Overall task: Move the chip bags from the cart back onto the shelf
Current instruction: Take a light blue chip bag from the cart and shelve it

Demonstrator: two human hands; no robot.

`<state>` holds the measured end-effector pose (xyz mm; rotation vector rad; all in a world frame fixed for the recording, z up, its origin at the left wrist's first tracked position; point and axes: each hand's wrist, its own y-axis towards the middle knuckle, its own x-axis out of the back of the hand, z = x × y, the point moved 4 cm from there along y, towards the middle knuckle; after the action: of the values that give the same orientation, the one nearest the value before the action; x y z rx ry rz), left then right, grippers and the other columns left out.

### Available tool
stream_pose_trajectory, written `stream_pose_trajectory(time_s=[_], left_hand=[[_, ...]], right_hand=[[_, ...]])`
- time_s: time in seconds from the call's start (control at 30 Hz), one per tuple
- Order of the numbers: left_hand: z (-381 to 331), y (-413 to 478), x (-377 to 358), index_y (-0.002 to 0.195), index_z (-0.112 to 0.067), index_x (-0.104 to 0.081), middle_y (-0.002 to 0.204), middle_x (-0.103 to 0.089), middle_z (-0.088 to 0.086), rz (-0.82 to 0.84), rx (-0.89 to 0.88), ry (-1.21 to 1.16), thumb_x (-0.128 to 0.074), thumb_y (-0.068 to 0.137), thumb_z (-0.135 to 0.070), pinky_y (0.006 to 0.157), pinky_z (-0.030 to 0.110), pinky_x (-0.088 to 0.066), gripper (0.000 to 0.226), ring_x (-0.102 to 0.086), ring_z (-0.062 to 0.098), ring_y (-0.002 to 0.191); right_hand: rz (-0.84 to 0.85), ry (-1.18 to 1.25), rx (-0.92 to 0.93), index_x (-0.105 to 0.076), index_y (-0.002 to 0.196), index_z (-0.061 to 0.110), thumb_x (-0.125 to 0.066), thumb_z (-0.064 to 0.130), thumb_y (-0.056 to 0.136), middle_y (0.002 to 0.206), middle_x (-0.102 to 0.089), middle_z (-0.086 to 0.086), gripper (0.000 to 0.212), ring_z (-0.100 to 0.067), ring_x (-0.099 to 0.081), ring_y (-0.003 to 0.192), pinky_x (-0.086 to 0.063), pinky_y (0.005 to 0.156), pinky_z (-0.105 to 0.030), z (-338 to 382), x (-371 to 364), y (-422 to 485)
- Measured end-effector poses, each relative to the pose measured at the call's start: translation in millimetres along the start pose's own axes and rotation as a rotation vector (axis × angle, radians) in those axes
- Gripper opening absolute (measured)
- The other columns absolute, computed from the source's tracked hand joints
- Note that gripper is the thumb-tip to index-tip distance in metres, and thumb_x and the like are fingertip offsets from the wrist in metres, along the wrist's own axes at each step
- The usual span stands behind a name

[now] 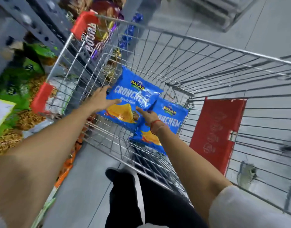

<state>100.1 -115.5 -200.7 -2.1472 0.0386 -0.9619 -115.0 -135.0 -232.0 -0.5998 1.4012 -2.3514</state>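
Observation:
Two blue chip bags lie in the wire cart (207, 51). The upper blue chip bag (133, 96) overlaps the lower blue chip bag (171, 117). My left hand (102, 99) reaches into the cart with fingers spread, touching the left edge of the upper bag. My right hand (149, 116) comes from the right, its fingers resting on the lower right part of the same bag. Neither hand has closed around the bag. The shelf (34, 27) stands to the left of the cart.
Green snack bags (18, 83) and purple and brown packs (98, 38) fill the shelf on the left. The cart's red child-seat flap (218, 129) stands at its near end. Orange packs (67, 168) sit low by the grey floor (85, 195). My dark trouser legs show below.

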Motion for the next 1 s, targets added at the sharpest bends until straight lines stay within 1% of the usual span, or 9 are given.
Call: stream_pose_trajectory(time_s=[0.1,0.2,0.3,0.47,0.53,0.63,0.77,0.87,1.0], left_hand=[[12.4,20.7,-14.6,0.148,-0.024,0.005,0.160,0.006,0.010,0.222,0.136,-0.055,-0.075,0.056,-0.061,0.116,0.053,-0.014,0.127,-0.003,0.032,0.146],[21.5,31.8,-25.0,0.147,-0.022,0.017,0.160,0.002,0.007,0.331,0.213,-0.102,-0.080,0.052,-0.055,0.116,0.049,-0.016,0.139,-0.007,0.029,0.146],[20.0,35.2,-34.6,0.149,-0.015,-0.007,0.151,-0.035,0.005,0.365,0.180,-0.289,-0.083,0.063,-0.033,0.105,0.035,-0.035,0.116,-0.039,0.025,0.133],[22.0,28.0,-31.0,0.120,-0.006,-0.058,0.120,-0.064,0.007,0.377,0.188,-0.319,-0.079,0.070,-0.024,0.089,0.034,-0.048,0.057,-0.060,0.024,0.106],[25.0,22.3,-28.0,0.115,-0.005,-0.060,0.121,-0.065,0.010,0.428,0.230,-0.313,-0.080,0.067,-0.032,0.099,0.040,-0.044,0.058,-0.060,0.026,0.110],[20.8,6.5,-23.9,0.118,-0.010,-0.056,0.130,-0.058,0.008,0.464,0.259,-0.277,-0.084,0.050,-0.050,0.107,0.043,-0.035,0.084,-0.051,0.026,0.122],[1.1,-21.6,-14.9,0.129,-0.011,-0.045,0.138,-0.050,0.017,0.414,0.223,-0.328,-0.084,0.033,-0.062,0.109,0.053,-0.034,0.115,-0.046,0.037,0.127],[-13.4,-43.5,-3.0,0.109,-0.023,-0.053,0.116,-0.065,-0.004,0.318,0.138,-0.467,-0.083,0.016,-0.067,0.086,0.029,-0.053,0.108,-0.064,0.010,0.097],[-37.0,-82.4,12.8,0.106,-0.032,-0.050,0.089,-0.070,-0.024,0.248,0.008,-0.613,-0.085,0.019,-0.064,0.080,0.028,-0.056,0.099,-0.066,-0.002,0.078]], right_hand=[[-0.008,0.080,-0.023,-0.034,0.137,-0.006,-0.068,0.046,0.078,0.143,-0.041,-0.026,0.085,-0.041,-0.047,0.124,-0.045,0.097,-0.052,-2.4,-5.7,20.4],[0.016,0.218,-0.004,-0.029,0.139,-0.008,-0.071,0.043,0.075,0.145,-0.040,-0.025,0.093,-0.041,-0.046,0.125,-0.043,0.098,-0.050,1.5,-13.1,32.1],[0.008,0.277,0.030,-0.029,0.140,-0.003,-0.077,0.037,0.070,0.120,-0.054,-0.007,0.093,-0.025,-0.053,0.094,-0.045,0.080,-0.036,9.5,-17.0,38.4],[-0.056,0.361,0.039,-0.031,0.137,-0.008,-0.072,0.001,0.076,0.118,-0.051,-0.015,0.074,-0.035,-0.055,0.108,-0.043,0.077,-0.036,11.8,-9.3,35.6],[-0.022,0.421,0.074,-0.036,0.134,-0.008,-0.071,-0.003,0.076,0.121,-0.055,-0.019,0.068,-0.032,-0.060,0.089,-0.048,0.074,-0.036,14.7,-5.1,29.0],[-0.019,0.447,0.123,-0.040,0.133,-0.006,-0.074,0.002,0.076,0.135,-0.051,-0.021,0.067,-0.034,-0.061,0.104,-0.051,0.087,-0.035,18.7,7.4,17.1],[0.033,0.528,0.191,-0.035,0.136,-0.003,-0.069,-0.003,0.078,0.127,-0.057,-0.029,0.067,-0.018,-0.068,0.068,-0.057,0.059,-0.019,23.3,30.9,-9.2],[0.062,0.586,0.254,-0.030,0.139,-0.001,-0.067,-0.004,0.079,0.120,-0.061,-0.029,0.071,-0.016,-0.068,0.068,-0.058,0.063,-0.020,27.4,47.6,-32.6],[0.075,0.566,0.389,-0.039,0.136,-0.004,-0.072,0.001,0.076,0.096,-0.071,-0.011,0.068,-0.014,-0.073,0.073,-0.060,0.078,-0.031,40.0,64.2,-63.9]])
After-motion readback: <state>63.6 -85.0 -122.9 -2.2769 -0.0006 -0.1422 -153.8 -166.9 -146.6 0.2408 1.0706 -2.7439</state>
